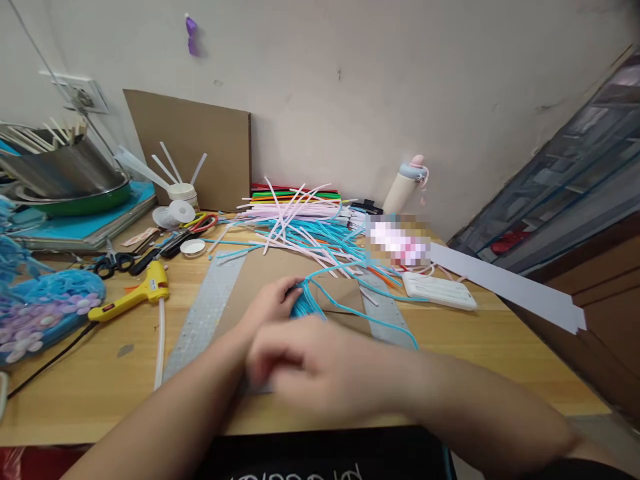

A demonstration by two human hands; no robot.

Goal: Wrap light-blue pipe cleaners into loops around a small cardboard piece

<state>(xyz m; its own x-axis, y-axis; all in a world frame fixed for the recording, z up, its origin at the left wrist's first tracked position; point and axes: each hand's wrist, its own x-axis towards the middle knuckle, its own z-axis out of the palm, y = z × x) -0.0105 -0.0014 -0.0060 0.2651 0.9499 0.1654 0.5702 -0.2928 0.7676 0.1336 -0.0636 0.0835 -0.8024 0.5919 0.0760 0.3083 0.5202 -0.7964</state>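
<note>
My left hand (270, 303) is closed around the edge of a bundle of blue pipe cleaners (306, 303), close above a brown cardboard sheet (255, 267). Long blue stems stick out from the bundle to the right. Nearer to me, my right hand (305, 367) crosses in front and hides the bundle's lower part. Motion smears it; its fingers look curled, but I cannot make out whether they hold anything. Beneath the cardboard lies a grey cutting mat (193, 333). Behind it, blue pipe cleaners (320, 237) and pale pink pipe cleaners (285, 210) lie in a loose heap.
On the left lie a yellow glue gun (133, 297) with a glue stick, black scissors (115, 260) and a blue fluffy piece with flowers (50, 307). A bottle (403, 187) stands near the wall. A white power bank (440, 291) and a white strip (510, 283) lie right.
</note>
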